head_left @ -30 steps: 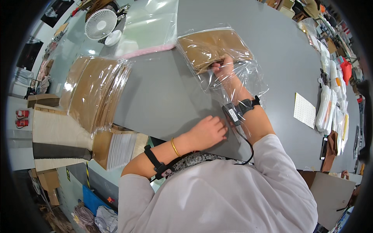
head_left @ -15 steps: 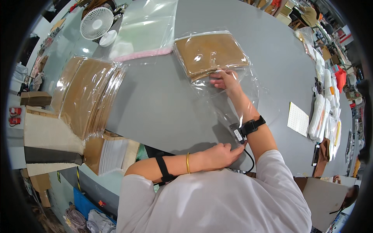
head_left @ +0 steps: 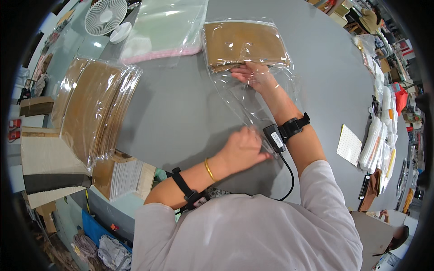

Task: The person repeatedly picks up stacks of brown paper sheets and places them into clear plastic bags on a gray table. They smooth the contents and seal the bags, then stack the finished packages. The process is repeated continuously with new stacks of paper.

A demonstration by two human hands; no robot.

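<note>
A stack of brown sheets in clear plastic bags (head_left: 246,43) lies on the table in front of me. My right hand (head_left: 253,76) is at the stack's near edge, fingers stretched out and apart. Loose clear film from the bag covers that hand and part of the forearm; whether the hand is inside the bag I cannot tell for sure. My left hand (head_left: 244,149), smeared by motion, is curled beside the right wrist, where the narrowed near end of the film runs to its fingers. A strap with a black device (head_left: 275,137) is around my right wrist.
A row of bagged brown sheets (head_left: 92,104) stands at the left, above a wooden box (head_left: 56,156). Clear bags with a pink edge (head_left: 162,34) and a white fan (head_left: 106,17) lie beyond. A dotted sheet (head_left: 348,144) and rolled white bags (head_left: 370,142) are at the right.
My left hand has moved up and away from my body, near the right wrist. The brown stack and my right hand appear slightly farther off; the whole view has shifted a little.
</note>
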